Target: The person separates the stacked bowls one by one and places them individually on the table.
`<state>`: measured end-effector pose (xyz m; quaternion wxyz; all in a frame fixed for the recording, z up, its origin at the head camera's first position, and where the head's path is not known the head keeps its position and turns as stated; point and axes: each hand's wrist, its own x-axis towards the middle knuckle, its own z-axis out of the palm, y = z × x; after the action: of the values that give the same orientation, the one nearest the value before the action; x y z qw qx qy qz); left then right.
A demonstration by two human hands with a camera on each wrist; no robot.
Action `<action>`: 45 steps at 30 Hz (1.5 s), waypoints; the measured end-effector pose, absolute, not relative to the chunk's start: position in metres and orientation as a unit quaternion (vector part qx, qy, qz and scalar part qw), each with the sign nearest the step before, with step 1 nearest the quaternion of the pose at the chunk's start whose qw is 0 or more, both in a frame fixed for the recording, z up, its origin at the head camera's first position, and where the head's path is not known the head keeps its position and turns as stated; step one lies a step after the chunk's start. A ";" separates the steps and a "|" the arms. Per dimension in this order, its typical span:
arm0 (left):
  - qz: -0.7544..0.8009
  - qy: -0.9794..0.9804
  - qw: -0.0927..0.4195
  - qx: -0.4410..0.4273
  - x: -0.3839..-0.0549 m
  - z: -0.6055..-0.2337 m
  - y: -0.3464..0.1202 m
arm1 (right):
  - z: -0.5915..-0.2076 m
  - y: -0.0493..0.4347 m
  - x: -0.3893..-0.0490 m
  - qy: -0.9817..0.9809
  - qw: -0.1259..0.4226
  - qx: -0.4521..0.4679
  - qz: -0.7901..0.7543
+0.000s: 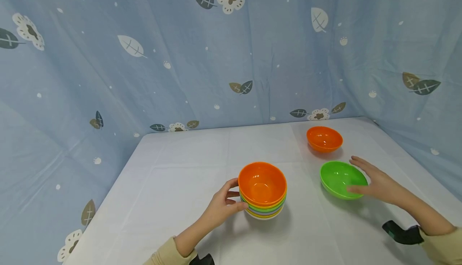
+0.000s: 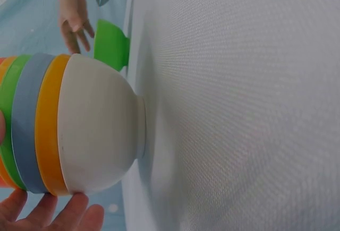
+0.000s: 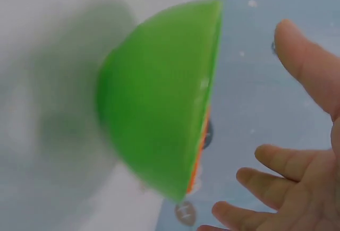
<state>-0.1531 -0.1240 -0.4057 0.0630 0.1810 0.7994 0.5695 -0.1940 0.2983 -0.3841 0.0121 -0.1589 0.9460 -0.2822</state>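
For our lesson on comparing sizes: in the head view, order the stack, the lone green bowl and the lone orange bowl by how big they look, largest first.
1. Stack
2. Lone green bowl
3. Lone orange bowl; it stands farther back, so its true size is unsure.

In the head view, the scene is lit brightly and evenly, and soft-edged shadows are cast on the white cloth (image 1: 187, 185) around the stacked bowls (image 1: 262, 191) and below the green bowl (image 1: 339, 179). Light from above is suggested by small glints caught inside both. The curtain (image 1: 180, 36) is rendered legibly, though its pattern looks stretched near the left edge. The left wrist view is exposed dimmer and greyer; the cloth's weave is resolved clearly, and a broad shadow is spread beside the stack. In the right wrist view, the green bowl is softened by blur, its shadow is left hazy, and the curtain is shown out of focus.
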 end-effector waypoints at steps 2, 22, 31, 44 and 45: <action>0.569 0.799 0.063 0.181 -0.153 -0.406 -0.124 | -0.379 0.294 -0.195 0.945 0.001 -0.162 -0.285; 0.569 0.800 0.064 0.179 -0.154 -0.406 -0.125 | -0.339 0.221 -0.185 0.906 -0.042 -0.230 -0.354; 0.570 0.798 0.071 0.182 -0.155 -0.407 -0.126 | -0.339 0.191 -0.180 0.908 -0.019 -0.242 -0.340; 0.575 0.793 0.081 0.184 -0.155 -0.408 -0.126 | -0.363 0.151 -0.183 0.874 0.016 -0.307 -0.377; 0.575 0.793 0.081 0.184 -0.155 -0.408 -0.127 | -0.365 0.149 -0.183 0.869 0.017 -0.316 -0.379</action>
<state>-0.1553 -0.1266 -0.4081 0.0809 0.1836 0.7931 0.5751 -0.1831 0.1488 -0.3651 0.0170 -0.3162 0.8695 -0.3791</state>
